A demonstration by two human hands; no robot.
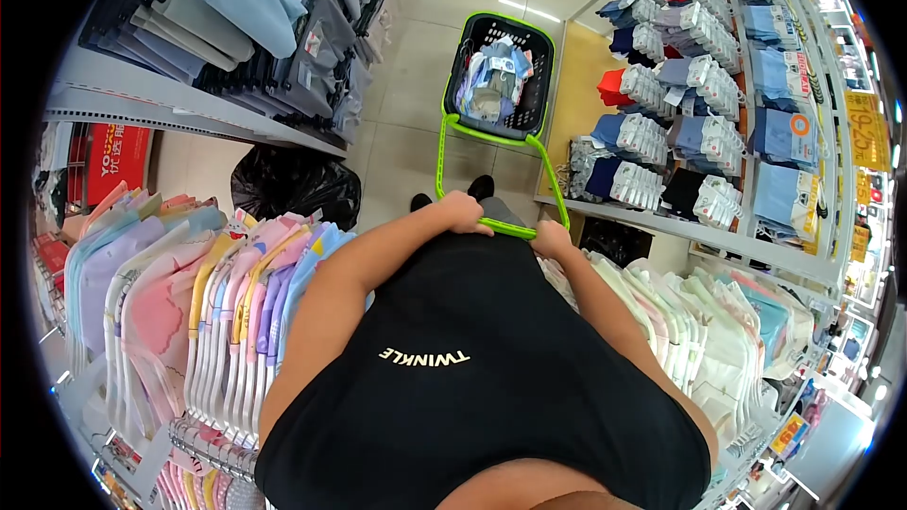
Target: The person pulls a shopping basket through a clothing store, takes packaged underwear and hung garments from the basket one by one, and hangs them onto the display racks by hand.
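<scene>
A black shopping basket (538, 43) with a green rim stands on the floor ahead of me, holding a small heap of packaged items (495, 78) that look like socks or underwear. Its long green handle (510, 229) reaches back to my waist. My left hand (463, 212) wraps round the handle's left end, fingers closed. On the handle's right end, my right hand (551, 239) is closed as well. Both hands are close to the front of my black top.
Hanging garments (274, 28) line the left rack, with a black plastic bag (295, 187) on the floor below. Packs of socks (694, 85) fill the right shelf. Small clothes on white hangers (217, 312) flank me, more (694, 321) on the right. Tiled floor (406, 85) runs between.
</scene>
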